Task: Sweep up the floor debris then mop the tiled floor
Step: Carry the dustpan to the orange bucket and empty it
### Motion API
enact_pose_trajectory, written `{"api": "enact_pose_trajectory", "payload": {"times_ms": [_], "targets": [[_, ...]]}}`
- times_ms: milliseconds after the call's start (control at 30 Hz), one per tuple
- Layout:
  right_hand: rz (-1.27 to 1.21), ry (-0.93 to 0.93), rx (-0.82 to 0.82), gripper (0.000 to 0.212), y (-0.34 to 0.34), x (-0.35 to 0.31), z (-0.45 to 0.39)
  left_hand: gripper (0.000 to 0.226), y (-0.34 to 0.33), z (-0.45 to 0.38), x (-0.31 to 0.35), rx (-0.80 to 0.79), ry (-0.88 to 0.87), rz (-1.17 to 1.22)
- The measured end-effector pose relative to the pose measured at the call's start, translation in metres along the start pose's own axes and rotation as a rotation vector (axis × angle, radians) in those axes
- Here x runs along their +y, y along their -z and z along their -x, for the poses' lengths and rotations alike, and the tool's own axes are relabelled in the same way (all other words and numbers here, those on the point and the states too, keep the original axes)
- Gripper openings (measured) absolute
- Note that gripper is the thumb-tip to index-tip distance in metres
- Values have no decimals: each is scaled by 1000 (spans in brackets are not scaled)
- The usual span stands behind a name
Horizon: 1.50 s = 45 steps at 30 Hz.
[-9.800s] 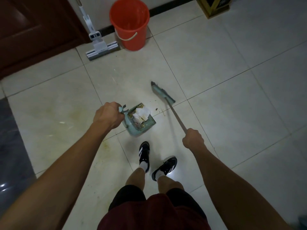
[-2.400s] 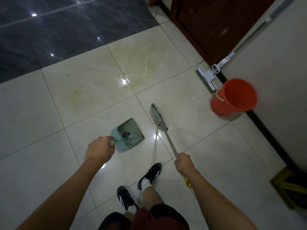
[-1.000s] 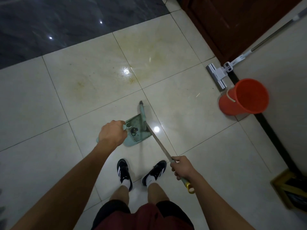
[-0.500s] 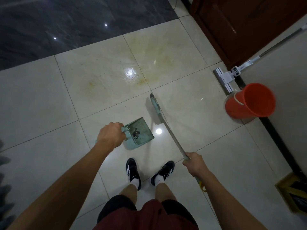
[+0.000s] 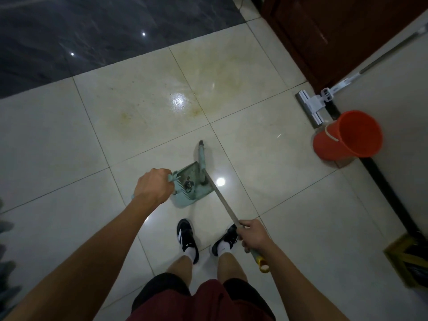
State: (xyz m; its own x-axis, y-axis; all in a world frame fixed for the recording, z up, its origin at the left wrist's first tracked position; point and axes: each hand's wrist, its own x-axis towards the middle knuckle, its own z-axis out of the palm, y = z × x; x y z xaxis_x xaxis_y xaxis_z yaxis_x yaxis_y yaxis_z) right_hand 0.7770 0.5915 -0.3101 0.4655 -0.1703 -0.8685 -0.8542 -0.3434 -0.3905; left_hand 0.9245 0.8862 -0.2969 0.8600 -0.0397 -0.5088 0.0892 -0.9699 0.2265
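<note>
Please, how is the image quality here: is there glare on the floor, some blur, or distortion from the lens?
Head view: dim overall; bright glare spots on the pale tiles and beside the dustpan; wide-angle bending shows in the curved tile lines; edges are soft, and the dark floor looks streaked.

We see bare forearms, a dark red shirt hem (image 5: 203, 304) over black shorts (image 5: 159, 290), white socks (image 5: 191, 252) and black sneakers with white stripes (image 5: 185, 235).
</note>
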Motion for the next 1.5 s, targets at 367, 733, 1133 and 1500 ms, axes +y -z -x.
{"api": "enact_pose_trajectory", "payload": {"times_ms": [367, 733, 1133, 1500], "targets": [[-257, 45, 186, 37, 45, 17, 25, 2, 38, 6, 58, 10, -110, -92], [-600, -29, 354, 7, 147, 54, 19, 8, 81, 6, 185, 166, -309, -127], [-926, -92, 470, 10, 284, 118, 41, 12, 110, 21, 382, 347, -570, -117], [-1159, -86, 537, 2, 352, 161, 52, 13, 104, 24, 542, 398, -839, -229]]}}
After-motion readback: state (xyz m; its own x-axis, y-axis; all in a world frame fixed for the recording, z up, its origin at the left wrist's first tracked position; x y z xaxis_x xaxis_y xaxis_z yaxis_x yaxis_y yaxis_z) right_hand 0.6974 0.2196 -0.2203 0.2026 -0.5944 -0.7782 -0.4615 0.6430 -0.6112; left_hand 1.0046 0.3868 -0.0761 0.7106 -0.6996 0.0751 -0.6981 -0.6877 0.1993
